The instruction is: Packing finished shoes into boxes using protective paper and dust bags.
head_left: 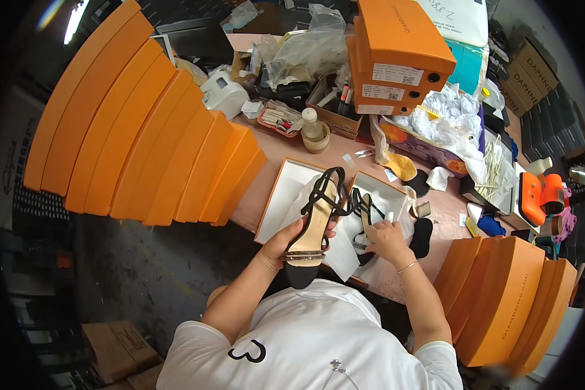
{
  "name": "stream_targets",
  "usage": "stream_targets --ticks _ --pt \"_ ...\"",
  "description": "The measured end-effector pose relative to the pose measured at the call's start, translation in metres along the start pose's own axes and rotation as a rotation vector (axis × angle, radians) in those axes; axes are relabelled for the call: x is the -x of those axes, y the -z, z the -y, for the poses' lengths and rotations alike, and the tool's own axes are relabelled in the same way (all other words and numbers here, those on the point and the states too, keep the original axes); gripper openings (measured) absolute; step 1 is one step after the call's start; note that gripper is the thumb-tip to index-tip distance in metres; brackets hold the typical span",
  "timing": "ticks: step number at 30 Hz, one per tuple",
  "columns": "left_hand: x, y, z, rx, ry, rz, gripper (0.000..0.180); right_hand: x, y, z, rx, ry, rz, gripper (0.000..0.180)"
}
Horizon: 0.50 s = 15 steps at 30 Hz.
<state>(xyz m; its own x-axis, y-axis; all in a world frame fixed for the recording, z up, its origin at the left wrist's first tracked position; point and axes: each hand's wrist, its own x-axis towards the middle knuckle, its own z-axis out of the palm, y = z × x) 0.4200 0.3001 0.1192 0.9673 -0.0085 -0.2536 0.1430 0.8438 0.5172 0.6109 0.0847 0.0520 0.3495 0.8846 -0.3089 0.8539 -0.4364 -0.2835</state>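
My left hand (pixel 281 243) is closed around a black strappy sandal (pixel 316 218) with a beige insole and a glittery band across the toe. The sandal is tilted, its toe toward me and its ankle strap at the top, in front of an open shoe box (pixel 281 207). My right hand (pixel 388 242) has its fingers curled on a second black sandal (pixel 364 211), which lies over the white-lined box part (pixel 382 188) on the right. White tissue paper (pixel 340 257) sits between them. The right fingertips are partly hidden, and a small white piece shows just above that hand.
Orange shoe boxes (pixel 143 130) form a long row on the left; more stand at right (pixel 500 299) and behind (pixel 403 39). A bottle (pixel 312 123), a yellow cloth (pixel 401 166), black pads (pixel 422 237) and a carton of crumpled paper (pixel 448 110) crowd the pink table (pixel 273 146).
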Motion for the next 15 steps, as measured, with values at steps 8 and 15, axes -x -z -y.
stream_targets --ticks 8,15 --pt "-0.016 0.002 0.015 0.126 0.044 -0.012 0.074 -0.015 -0.02 -0.033 0.1 0.046 0.021 0.021" --pt "-0.021 0.0 0.024 0.088 0.022 -0.194 0.071 0.035 0.053 -0.004 -1.129 -0.063 -0.264 0.023"
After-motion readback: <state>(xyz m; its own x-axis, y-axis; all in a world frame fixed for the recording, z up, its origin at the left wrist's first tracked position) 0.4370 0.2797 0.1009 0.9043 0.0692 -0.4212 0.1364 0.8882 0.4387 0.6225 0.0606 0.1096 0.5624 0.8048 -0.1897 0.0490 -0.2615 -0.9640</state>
